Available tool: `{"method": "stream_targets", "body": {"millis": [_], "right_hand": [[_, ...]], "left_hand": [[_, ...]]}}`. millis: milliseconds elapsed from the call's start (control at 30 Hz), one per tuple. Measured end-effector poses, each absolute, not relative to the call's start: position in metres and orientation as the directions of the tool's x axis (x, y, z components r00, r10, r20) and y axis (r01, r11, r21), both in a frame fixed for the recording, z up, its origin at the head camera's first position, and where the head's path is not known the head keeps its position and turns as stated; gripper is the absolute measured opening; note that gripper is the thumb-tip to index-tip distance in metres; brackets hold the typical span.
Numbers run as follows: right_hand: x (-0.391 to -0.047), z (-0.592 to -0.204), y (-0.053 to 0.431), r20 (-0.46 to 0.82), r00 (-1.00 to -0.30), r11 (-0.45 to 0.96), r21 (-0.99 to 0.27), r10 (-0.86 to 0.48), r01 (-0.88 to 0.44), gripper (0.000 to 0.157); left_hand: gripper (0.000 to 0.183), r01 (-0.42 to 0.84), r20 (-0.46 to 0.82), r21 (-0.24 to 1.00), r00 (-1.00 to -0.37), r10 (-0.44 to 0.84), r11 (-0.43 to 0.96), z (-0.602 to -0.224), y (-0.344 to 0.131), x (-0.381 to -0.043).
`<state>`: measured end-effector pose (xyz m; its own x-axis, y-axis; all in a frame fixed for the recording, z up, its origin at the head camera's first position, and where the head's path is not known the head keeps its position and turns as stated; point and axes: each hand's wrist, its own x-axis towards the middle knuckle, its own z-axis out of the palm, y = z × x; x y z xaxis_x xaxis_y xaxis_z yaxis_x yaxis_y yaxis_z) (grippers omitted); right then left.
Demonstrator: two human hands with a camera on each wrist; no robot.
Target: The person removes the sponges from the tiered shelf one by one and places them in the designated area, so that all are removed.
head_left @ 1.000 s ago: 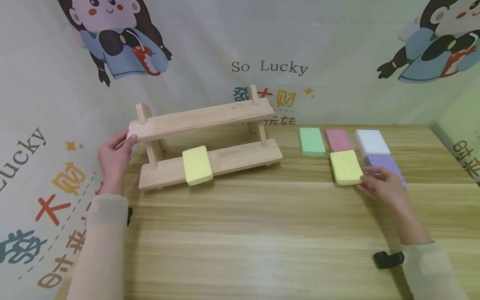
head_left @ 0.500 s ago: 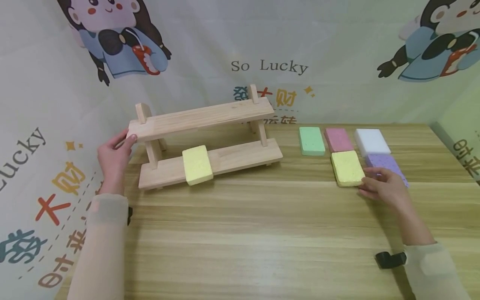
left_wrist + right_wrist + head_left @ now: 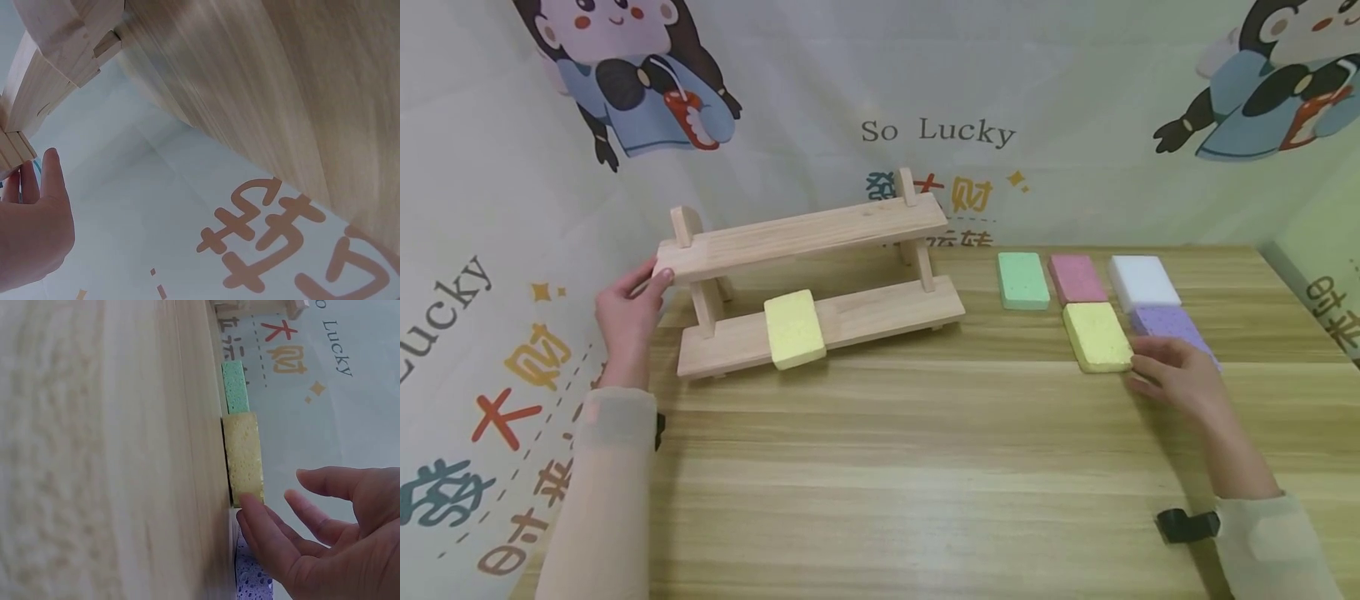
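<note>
In the head view, my left hand [image 3: 628, 321] grips the left end of the upper board of a two-tier wooden shelf [image 3: 805, 237], thumb at the front edge. A yellow sponge [image 3: 795, 330] lies across the lower board and juts over its front. On the table at right, the fingertips of my right hand [image 3: 1176, 375] touch the near right corner of a second yellow sponge [image 3: 1097, 337]. The right wrist view shows a fingertip on the end of that sponge [image 3: 244, 456], thumb apart from it. A purple sponge [image 3: 1172, 329] lies beside it, partly behind the hand.
Behind the second yellow sponge lie a green sponge [image 3: 1023, 281], a pink sponge [image 3: 1078, 278] and a white sponge [image 3: 1144, 282]. The wooden table [image 3: 910, 467] meets a printed cloth backdrop [image 3: 1037, 67] at the back and left.
My right hand has shifted slightly right, and the yellow sponge under its fingertips has slid a little the same way. The left hand and shelf stay in place.
</note>
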<state>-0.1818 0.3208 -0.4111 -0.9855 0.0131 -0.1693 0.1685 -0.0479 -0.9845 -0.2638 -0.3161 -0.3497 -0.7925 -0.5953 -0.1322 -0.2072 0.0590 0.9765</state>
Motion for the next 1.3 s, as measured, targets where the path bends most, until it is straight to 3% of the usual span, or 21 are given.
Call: {"method": "stream_targets", "body": {"millis": [133, 233, 400, 767, 1100, 1300], "right_hand": [[-0.180, -0.406, 0.322, -0.148, -0.988, 0.103, -0.983, 0.042, 0.152, 0.015], [-0.179, -0.402, 0.323, -0.125, -0.990, 0.165, -0.977, 0.070, 0.136, 0.015], [-0.179, -0.397, 0.320, -0.085, -0.993, 0.067, -0.994, 0.080, 0.091, 0.023], [-0.187, -0.386, 0.302, 0.014, -1.000, 0.069, -0.998, 0.028, -0.012, 0.035], [-0.201, -0.381, 0.272, 0.010, -1.000, 0.247, -0.969, 0.022, -0.005, 0.017], [-0.207, -0.379, 0.246, 0.029, -0.999, 0.339, -0.940, 0.023, -0.019, 0.038]], "left_hand": [[0.045, -0.208, -0.130, 0.976, -0.791, -0.598, 0.063, -0.349, -0.315, -0.263], [0.045, -0.208, -0.128, 0.976, -0.789, -0.601, 0.066, -0.349, -0.315, -0.263], [0.045, -0.210, -0.127, 0.975, -0.789, -0.601, 0.069, -0.349, -0.315, -0.263], [0.045, -0.202, -0.121, 0.977, -0.793, -0.597, 0.070, -0.348, -0.315, -0.262], [0.045, -0.188, -0.104, 0.979, -0.793, -0.600, 0.080, -0.349, -0.315, -0.260], [0.045, -0.183, -0.101, 0.980, -0.796, -0.597, 0.077, -0.349, -0.315, -0.261]]}}
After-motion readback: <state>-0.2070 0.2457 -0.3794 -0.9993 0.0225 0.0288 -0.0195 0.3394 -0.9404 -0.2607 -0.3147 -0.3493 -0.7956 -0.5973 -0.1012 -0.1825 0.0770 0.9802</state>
